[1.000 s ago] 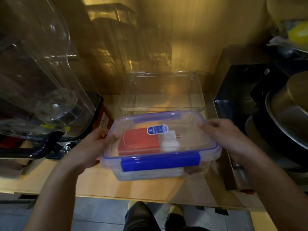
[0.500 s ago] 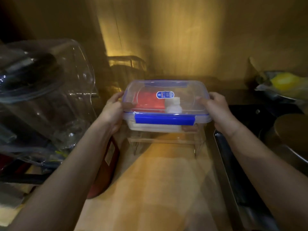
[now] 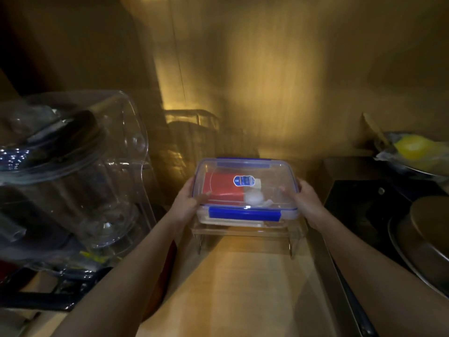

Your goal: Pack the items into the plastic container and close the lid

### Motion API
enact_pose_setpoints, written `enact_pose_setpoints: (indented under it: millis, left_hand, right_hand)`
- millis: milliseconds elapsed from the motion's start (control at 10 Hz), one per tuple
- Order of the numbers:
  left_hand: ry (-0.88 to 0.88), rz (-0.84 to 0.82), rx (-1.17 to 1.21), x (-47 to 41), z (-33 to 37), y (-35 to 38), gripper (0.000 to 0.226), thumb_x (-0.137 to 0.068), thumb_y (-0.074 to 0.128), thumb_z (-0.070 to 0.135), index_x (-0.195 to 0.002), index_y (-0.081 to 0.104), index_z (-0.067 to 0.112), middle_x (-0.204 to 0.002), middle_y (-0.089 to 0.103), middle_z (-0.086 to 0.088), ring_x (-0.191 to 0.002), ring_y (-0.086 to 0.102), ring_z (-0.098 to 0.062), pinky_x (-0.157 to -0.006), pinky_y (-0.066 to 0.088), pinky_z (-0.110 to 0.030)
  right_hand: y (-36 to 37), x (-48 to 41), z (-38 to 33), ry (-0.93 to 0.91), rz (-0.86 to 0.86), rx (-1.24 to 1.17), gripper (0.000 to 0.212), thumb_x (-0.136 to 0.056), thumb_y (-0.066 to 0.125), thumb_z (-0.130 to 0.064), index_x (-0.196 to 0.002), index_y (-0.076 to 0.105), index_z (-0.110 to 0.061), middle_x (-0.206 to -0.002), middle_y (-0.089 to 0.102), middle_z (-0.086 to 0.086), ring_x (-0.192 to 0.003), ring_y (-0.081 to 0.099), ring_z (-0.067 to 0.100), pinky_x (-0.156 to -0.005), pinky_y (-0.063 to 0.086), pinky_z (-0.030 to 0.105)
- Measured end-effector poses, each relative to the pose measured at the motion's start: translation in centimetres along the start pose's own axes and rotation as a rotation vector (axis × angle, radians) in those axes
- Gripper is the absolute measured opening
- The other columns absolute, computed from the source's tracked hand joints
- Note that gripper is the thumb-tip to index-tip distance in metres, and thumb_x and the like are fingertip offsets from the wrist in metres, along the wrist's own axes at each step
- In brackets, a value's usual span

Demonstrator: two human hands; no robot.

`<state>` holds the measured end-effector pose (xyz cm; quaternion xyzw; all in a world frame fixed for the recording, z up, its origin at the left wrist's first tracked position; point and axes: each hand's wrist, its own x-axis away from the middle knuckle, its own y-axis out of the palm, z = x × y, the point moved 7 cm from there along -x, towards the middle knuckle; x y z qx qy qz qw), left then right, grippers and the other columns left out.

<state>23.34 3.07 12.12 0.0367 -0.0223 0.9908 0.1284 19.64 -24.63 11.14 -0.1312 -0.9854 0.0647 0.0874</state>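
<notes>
Wooden counter (image 3: 243, 293) runs forward, hemmed by clear vessels (image 3: 73, 181) on the left and a metal pan (image 3: 430, 239) on the right. Beyond, left hand (image 3: 185, 204) and right hand (image 3: 309, 203) grip the ends of the lidded plastic container (image 3: 272, 176), thumbs on top, over a clear riser (image 3: 245, 233); contact unclear. Red box (image 3: 222, 188) inside, the rest blurred. Wall (image 3: 267, 81) close behind.

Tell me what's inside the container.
Through the lid of the container: a red box and a white item beside it, too blurred to name. Whatever lies beneath them is covered.
</notes>
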Motion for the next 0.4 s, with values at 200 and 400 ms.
enact_pose_setpoints:
  millis: [200, 400]
  left_hand:
    - [-0.051, -0.123, -0.377, -0.3, -1.1, 0.3, 0.073, -0.084, 0.064, 0.041, -0.144, 0.024, 0.035, -0.14, 0.049, -0.008, -0.125, 0.052, -0.026, -0.105, 0.041, -0.052]
    - [0.144, 0.115, -1.129, -1.7, 4.5, 0.3, 0.073, -0.085, 0.038, 0.067, -0.146, 0.021, 0.03, -0.154, 0.028, -0.007, -0.143, 0.021, -0.024, -0.117, 0.01, -0.045]
  right_hand:
    - [0.3, 0.4, 0.1, 0.036, 0.021, 0.194, 0.034, -0.087, 0.061, -0.029, -0.117, 0.055, -0.015, -0.101, 0.066, 0.007, -0.09, 0.066, 0.023, -0.078, 0.055, 0.041]
    - [1.7, 0.0, -7.5, -0.262, -0.065, 0.839, 0.043, -0.084, 0.058, -0.044, -0.121, 0.055, -0.022, -0.126, 0.058, 0.005, -0.117, 0.052, 0.023, -0.1, 0.042, 0.045]
